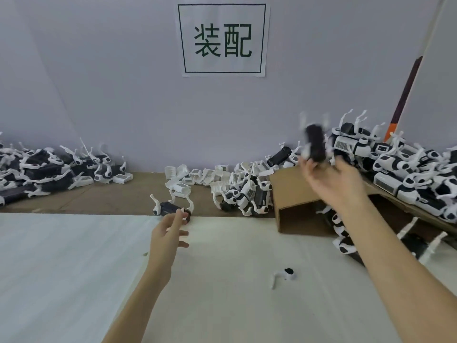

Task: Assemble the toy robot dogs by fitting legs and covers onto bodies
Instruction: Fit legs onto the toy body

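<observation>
A black toy dog body (170,208) with white legs lies upside down at the far edge of the white mat (74,256). My left hand (167,233) reaches to it with loose fingers, and the fingertips touch its near end. My right hand (332,180) is raised at the right with its fingers spread upward. A motion-blurred black dog with white legs (315,144) is just above those fingertips, in front of the pile of finished dogs (405,169). A single white leg with a black joint (284,274) lies on the mat.
White covers (197,177) are strewn along the brown board by the wall. A heap of black bodies with legs (49,169) fills the far left. An open cardboard box (294,194) stands under my right hand, with several dogs (243,196) beside it and more parts (343,241) at the right.
</observation>
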A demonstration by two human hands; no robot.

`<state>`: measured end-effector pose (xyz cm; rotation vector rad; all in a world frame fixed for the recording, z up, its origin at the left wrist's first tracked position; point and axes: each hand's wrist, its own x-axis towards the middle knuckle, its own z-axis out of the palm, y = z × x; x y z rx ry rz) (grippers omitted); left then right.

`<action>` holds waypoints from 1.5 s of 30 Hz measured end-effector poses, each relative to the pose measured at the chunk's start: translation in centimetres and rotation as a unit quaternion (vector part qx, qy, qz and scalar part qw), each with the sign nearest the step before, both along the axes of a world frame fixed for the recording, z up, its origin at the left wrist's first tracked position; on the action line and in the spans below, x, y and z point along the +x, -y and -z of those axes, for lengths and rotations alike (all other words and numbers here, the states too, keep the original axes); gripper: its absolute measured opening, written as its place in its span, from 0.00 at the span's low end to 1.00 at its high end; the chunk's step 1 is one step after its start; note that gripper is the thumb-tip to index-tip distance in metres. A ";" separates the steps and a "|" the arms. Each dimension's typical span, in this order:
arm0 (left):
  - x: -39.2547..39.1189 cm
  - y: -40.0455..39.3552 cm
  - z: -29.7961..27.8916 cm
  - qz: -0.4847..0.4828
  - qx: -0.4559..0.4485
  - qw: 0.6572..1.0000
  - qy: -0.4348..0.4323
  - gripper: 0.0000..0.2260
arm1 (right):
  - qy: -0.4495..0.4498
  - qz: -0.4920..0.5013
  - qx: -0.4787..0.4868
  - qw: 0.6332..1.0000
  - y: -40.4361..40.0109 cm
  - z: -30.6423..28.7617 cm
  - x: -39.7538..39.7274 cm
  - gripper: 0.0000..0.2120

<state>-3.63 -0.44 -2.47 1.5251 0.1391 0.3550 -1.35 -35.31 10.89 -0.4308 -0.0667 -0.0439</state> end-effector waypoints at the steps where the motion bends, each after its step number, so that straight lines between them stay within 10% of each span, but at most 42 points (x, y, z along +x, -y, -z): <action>1: 0.1 0.1 0.4 -0.022 0.053 0.998 0.010 0.10 | 0.036 0.017 0.072 0.997 0.6 -0.3 0.3 0.21; 7: 1.4 -0.2 2.2 -0.019 0.364 0.931 -0.015 0.19 | 0.007 -0.087 -0.109 0.990 -2.7 4.6 -0.4 0.26; 13: 1.6 -0.4 2.1 0.006 0.403 0.914 -0.045 0.22 | -0.102 -0.123 -0.046 0.986 -6.8 12.1 -2.8 0.19; 22: -1.1 1.2 0.1 0.021 0.234 0.962 0.143 0.25 | -0.136 -0.111 -0.128 0.976 -9.1 13.0 -3.3 0.17; 30: -2.2 4.1 -0.8 0.017 -0.012 0.997 0.070 0.22 | -0.123 -0.095 -0.268 0.951 -11.0 13.0 -4.5 0.18; 37: -2.2 4.2 -1.1 0.141 -0.283 0.948 0.021 0.10 | -0.100 -0.166 -0.279 0.940 -12.5 12.5 -5.3 0.25; 45: -2.1 4.5 -0.4 0.131 -0.097 0.986 -0.016 0.25 | -0.086 -0.136 -0.290 0.943 -12.5 13.1 -4.9 0.18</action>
